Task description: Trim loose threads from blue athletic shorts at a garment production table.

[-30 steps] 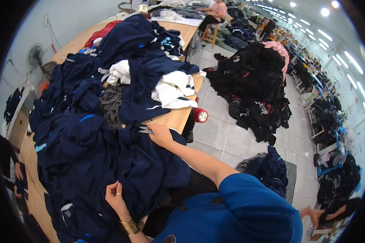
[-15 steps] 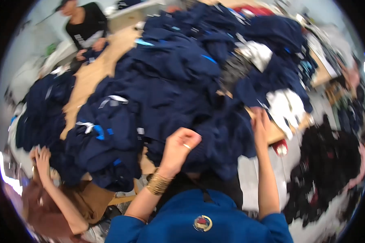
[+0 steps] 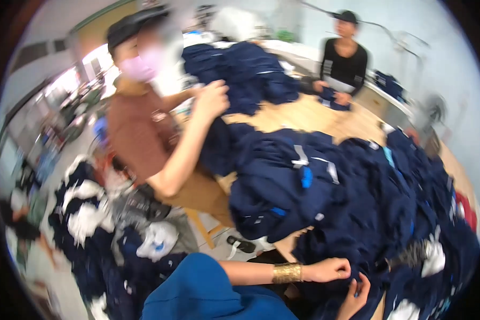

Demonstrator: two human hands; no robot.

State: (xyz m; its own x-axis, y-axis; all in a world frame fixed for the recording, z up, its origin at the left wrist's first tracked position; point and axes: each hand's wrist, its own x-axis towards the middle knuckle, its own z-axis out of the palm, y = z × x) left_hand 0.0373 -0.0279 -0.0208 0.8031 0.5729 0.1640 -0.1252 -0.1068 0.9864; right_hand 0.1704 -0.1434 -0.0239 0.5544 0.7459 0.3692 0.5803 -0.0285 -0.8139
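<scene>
My left hand [image 3: 329,270], with gold bangles [image 3: 288,273] at the wrist, is closed above the pile of navy garments [image 3: 357,205]. Whatever its fingers may hold is hidden. Just below it, my right hand [image 3: 356,297] has its thumb and fingers apart and slightly curled, close to the navy cloth near the table's edge. Left of the pile, a bunched navy garment [image 3: 282,181] shows white tags and a bright blue label [image 3: 306,177].
A co-worker in a brown shirt [image 3: 138,125] stands at the left, hands raised by another navy stack [image 3: 240,74]. A person in black [image 3: 342,64] is across the wooden table [image 3: 325,114]. Bundles of navy and white cloth [image 3: 88,218] lie on the floor at left.
My view has swung to the left, bringing the co-worker in brown fully into sight. My two hands have come close together, and the right hand has left the table's right side.
</scene>
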